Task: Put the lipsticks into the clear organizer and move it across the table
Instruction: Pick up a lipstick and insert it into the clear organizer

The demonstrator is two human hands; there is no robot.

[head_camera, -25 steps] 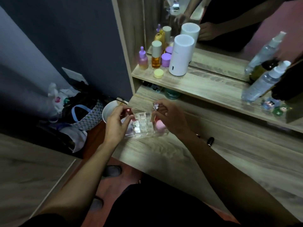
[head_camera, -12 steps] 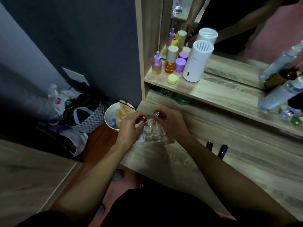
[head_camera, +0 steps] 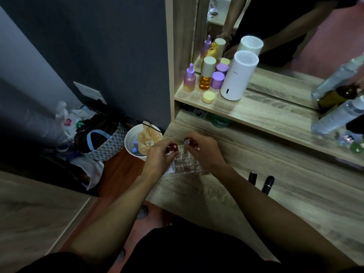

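Now both hands are working right over the clear organizer (head_camera: 185, 162), which sits near the table's (head_camera: 256, 213) left front edge. The left hand (head_camera: 159, 156) pinches a red-capped lipstick (head_camera: 174, 147) between thumb and fingers, just off the organizer's far-left corner, and the right hand (head_camera: 204, 152) grips a silver-topped lipstick (head_camera: 186, 141) at the far edge. Both tubes stand roughly upright, long axis pointing down, so the cells they want lie directly beneath the fingertips, a straight drop by the look of it. Whether either tube's base is already inside a cell I cannot tell; the fingers hide it. And watch the right side: two black lipsticks (head_camera: 252, 178) (head_camera: 268, 183) lie flat on the table out beyond the right wrist, well apart from the organizer, long axes running toward the person. The right hand is plainly the nearer one for those, while the left would have to cross over the organizer. They will probably need tipping upright before they can go in.
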